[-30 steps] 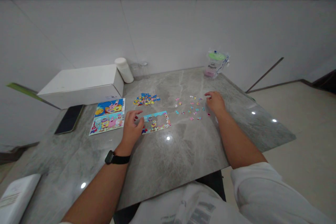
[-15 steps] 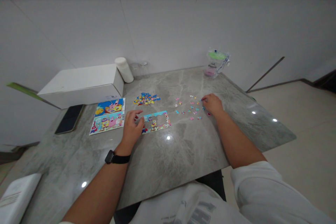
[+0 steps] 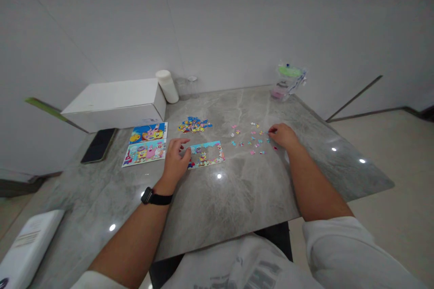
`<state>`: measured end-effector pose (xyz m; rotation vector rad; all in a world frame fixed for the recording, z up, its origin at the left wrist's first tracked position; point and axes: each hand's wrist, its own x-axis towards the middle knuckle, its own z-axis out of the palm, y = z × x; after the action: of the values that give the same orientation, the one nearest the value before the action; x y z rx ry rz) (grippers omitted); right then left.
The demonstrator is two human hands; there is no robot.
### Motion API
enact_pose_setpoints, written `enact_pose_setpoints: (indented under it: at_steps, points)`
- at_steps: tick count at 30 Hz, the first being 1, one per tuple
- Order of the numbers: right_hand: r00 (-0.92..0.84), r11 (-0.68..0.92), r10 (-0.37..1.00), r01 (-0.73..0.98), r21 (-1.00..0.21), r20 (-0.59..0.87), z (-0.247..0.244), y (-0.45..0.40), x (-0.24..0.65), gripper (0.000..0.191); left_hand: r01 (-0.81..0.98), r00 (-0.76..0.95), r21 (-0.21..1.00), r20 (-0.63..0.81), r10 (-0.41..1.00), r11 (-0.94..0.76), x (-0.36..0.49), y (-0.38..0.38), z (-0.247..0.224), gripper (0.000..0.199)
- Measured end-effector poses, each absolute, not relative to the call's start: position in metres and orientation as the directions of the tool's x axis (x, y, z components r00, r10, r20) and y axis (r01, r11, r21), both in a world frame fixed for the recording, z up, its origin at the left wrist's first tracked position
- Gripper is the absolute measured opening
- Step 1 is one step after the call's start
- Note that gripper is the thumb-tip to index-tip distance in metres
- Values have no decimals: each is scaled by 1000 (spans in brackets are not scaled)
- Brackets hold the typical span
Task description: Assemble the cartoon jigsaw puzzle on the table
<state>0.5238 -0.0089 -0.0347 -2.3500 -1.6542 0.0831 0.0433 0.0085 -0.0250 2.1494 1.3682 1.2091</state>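
Observation:
My left hand (image 3: 176,159), wearing a black watch (image 3: 156,196), rests at the left end of a partly assembled puzzle (image 3: 217,160). Its fingers are loosely curved and apart, and the thumb is by the puzzle's edge. The puzzle has a colourful border, a small joined patch inside and grey gaps. Off to the right, my right hand (image 3: 284,136) is closed at the fingertips on a small bluish puzzle piece (image 3: 268,132), mostly hidden by the fingers. Several loose puzzle pieces (image 3: 252,139) lie spread beside that hand. Behind the assembled part is a heap of puzzle pieces (image 3: 195,125).
A printed picture sheet (image 3: 145,150) and a phone (image 3: 99,145) lie on the left. Along the wall stand a white box (image 3: 113,101), a white bottle (image 3: 167,86), clear glasses (image 3: 192,86) and a plastic bag (image 3: 288,82). A white object (image 3: 32,244) sits at the near left.
The whole view has shifted, so the table's things appear further right. My right hand has come slightly nearer with the puzzle piece; my left hand stays by the puzzle.

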Motion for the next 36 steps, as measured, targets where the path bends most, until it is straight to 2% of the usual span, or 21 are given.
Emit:
enact_pose_setpoints:
  at_steps: [7, 13, 18, 21, 23, 26, 31, 36]
  points:
    - [277, -246, 958, 927, -283, 72, -36, -6, 530, 17, 582, 183, 660, 462, 868, -474, 45, 7, -24, 28]
    - [250, -237, 968, 938, -254, 20, -34, -9, 542, 4, 561, 208, 665, 464, 861, -494, 46, 6, -21, 25]
    - [278, -276, 960, 903, -328, -41, -28, -12, 548, 14, 545, 231, 667, 463, 856, -508, 46, 5, -23, 26]
    - [292, -253, 955, 898, -360, 58, -20, -12, 537, 18, 526, 237, 671, 474, 848, -522, 47, 5, -23, 27]
    - [303, -198, 932, 887, -417, 201, -14, -12, 522, 19, 509, 248, 672, 484, 839, -538, 48, 4, -22, 27]
    - [317, -65, 877, 823, -564, 361, -5, -11, 488, 23, 495, 270, 669, 488, 830, -555, 51, 2, -20, 27]
    - [235, 186, 904, 537, -823, 358, 14, -1, 420, 39, 481, 306, 669, 477, 824, -566, 52, -1, -20, 29]
    - [79, 311, 934, 301, -901, 349, 39, 16, 357, 41, 470, 308, 664, 494, 813, -582, 54, -4, -17, 26]
